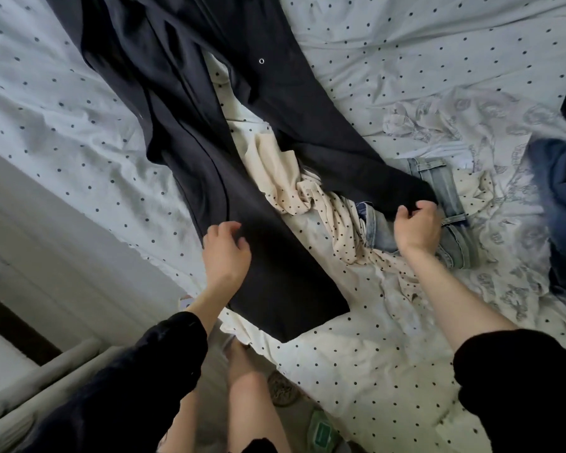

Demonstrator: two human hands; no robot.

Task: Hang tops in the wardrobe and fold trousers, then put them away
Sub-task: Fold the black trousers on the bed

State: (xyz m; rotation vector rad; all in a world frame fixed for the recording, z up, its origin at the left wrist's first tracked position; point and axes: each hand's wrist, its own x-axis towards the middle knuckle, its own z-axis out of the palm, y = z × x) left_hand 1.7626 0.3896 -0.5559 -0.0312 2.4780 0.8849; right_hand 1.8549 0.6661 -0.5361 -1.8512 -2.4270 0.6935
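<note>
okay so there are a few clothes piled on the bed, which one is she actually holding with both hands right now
The dark trousers, laid long across the bed. The left hand is on one leg and the right hand grips the other leg's hem; the cream dotted top and jeans lie untouched beneath.

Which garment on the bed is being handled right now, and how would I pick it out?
On the polka-dot bed sheet, a long pair of dark trousers runs diagonally from the top towards the near edge. The left hand rests on one leg; the right hand grips the other leg's hem. It is the only plain, near-black piece, lying over the cream dotted top and faded jeans.
</note>
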